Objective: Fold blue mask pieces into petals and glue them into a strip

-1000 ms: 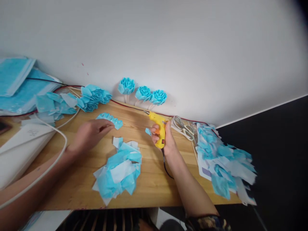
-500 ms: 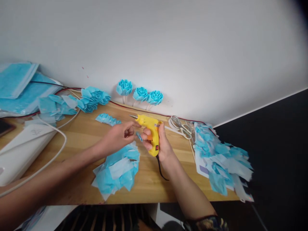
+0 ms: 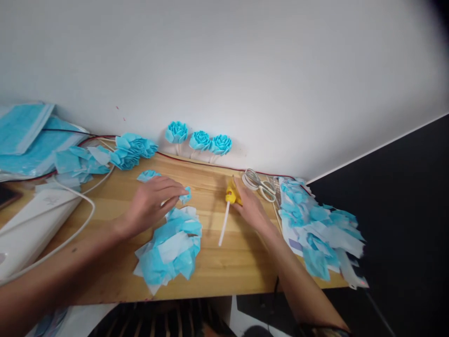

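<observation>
My left hand [image 3: 154,195] is closed in a pinch at the middle of the table. Between its fingertips is a small piece of curled blue fabric [image 3: 185,194]. My right hand [image 3: 249,203] grips a yellow glue gun [image 3: 231,191], its nozzle turned away from me and a white glue stick [image 3: 224,224] jutting from its back end towards me. Just below my left hand lies a pile of blue and white fabric pieces [image 3: 175,248]. More blue petal pieces [image 3: 147,175] show behind that hand, partly hidden by it.
Three blue fabric roses [image 3: 200,140] on stems lean against the wall. Several others [image 3: 133,149] lie to their left. White-handled scissors [image 3: 267,191] rest right of the glue gun. Blue scraps [image 3: 315,224] spill over the table's right end. A white cable [image 3: 91,210] loops at left.
The glue gun has swung round: its nozzle pointed left, and now its rear faces me. My right hand has shifted right. My left hand has turned over and moved slightly left.
</observation>
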### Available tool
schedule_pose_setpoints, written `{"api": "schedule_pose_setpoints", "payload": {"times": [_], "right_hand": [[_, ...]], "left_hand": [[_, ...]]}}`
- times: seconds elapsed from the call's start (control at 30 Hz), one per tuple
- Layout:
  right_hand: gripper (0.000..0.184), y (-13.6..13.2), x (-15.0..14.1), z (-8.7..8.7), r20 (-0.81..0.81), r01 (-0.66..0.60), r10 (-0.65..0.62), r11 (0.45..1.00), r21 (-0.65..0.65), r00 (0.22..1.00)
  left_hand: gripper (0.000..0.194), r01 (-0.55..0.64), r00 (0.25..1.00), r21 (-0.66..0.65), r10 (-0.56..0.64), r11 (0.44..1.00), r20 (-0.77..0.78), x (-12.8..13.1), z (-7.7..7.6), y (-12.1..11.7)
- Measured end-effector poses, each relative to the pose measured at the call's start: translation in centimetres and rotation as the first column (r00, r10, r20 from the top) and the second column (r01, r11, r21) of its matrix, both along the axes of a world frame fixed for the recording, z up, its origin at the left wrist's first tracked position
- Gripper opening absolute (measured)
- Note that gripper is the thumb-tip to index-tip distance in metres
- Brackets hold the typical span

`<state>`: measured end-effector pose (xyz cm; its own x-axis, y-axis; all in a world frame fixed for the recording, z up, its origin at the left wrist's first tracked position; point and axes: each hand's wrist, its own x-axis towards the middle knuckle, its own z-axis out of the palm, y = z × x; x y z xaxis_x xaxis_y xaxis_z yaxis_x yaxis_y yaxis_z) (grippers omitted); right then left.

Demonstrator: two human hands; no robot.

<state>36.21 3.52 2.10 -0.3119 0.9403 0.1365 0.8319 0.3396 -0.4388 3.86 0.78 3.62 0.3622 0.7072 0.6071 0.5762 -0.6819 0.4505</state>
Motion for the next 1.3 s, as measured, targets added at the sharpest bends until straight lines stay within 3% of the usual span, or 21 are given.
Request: {"api": "schedule_pose_setpoints", "payload": {"times": [0.07, 0.17, 0.23, 0.3, 0.37, 0.43, 0.53, 0.67, 0.8, 0.97, 1.1, 1.2, 1.3], "right_hand": [[0.069, 0.3, 1.4, 0.0, 0.152, -0.043, 0.049, 0.998, -0.044, 0.987], [0.057, 0.0, 1.2, 1.6, 0.186, -0.078, 0.083, 0.996, -0.033, 0.979], [0.046, -0.5, -0.5, 3.0, 0.064, -0.072, 0.071, 0.997, 0.011, 0.995], [0.043, -1.0, -3.2, 4.0, -0.181, -0.124, 0.108, 0.989, -0.076, 0.977], [0.043, -1.0, -6.1, 4.2, -0.442, -0.220, 0.101, 0.949, -0.226, 0.891], [0.041, -0.7, -8.8, 3.8, -0.630, -0.290, 0.044, 0.911, -0.293, 0.775], [0.034, 0.3, -11.4, 3.2, -0.769, -0.330, -0.063, 0.879, -0.345, 0.636], [0.030, 1.2, -12.5, 2.9, -0.820, -0.338, -0.104, 0.876, -0.343, 0.562], [0.032, 1.9, -12.3, 2.3, -0.822, -0.304, -0.151, 0.880, -0.365, 0.550], [0.030, 3.1, -12.2, -0.2, -0.781, -0.290, -0.149, 0.873, -0.391, 0.606], [0.030, 3.4, -12.5, -0.9, -0.659, -0.305, 0.036, 0.904, -0.299, 0.751], [0.036, 3.5, -13.3, -0.5, -0.448, -0.379, 0.272, 0.910, -0.170, 0.852], [0.039, 4.0, -14.9, -0.4, -0.199, -0.522, 0.513, 0.853, 0.007, 0.835]], "left_hand": [[0.021, 0.009, 1.000, 0.039, -0.009, 0.999, 0.011, -0.3, -0.1, -0.1], [0.019, 0.032, 0.997, 0.072, -0.036, 0.997, 0.062, -0.3, -0.2, -0.3], [0.019, 0.047, 0.992, 0.070, -0.054, 0.996, 0.110, -0.1, -0.2, -0.4], [0.019, 0.056, 0.987, 0.051, -0.063, 0.997, 0.149, 0.2, -0.2, -0.6], [0.020, 0.070, 0.981, 0.035, -0.075, 0.997, 0.179, 0.4, -0.2, -0.6], [0.020, 0.080, 0.978, 0.023, -0.083, 0.997, 0.191, 0.5, -0.3, -0.6], [0.020, 0.072, 0.979, -0.005, -0.069, 0.997, 0.194, 0.2, -0.7, -0.6], [0.019, 0.049, 0.962, -0.178, 0.002, 0.983, 0.273, -1.0, -1.1, -0.4], [0.035, 0.080, 0.893, -0.448, 0.136, 0.891, 0.428, -2.2, -1.4, 0.2], [0.039, 0.207, 0.790, -0.620, 0.244, 0.757, 0.562, -2.2, -1.5, 0.9], [0.034, 0.094, 0.764, -0.659, 0.371, 0.746, 0.528, -2.5, -1.7, 1.2], [0.033, -0.014, 0.746, -0.660, 0.447, 0.751, 0.493, -3.1, -1.9, 1.4], [0.034, -0.056, 0.729, -0.655, 0.479, 0.754, 0.489, -3.4, -2.2, 1.4]]}}
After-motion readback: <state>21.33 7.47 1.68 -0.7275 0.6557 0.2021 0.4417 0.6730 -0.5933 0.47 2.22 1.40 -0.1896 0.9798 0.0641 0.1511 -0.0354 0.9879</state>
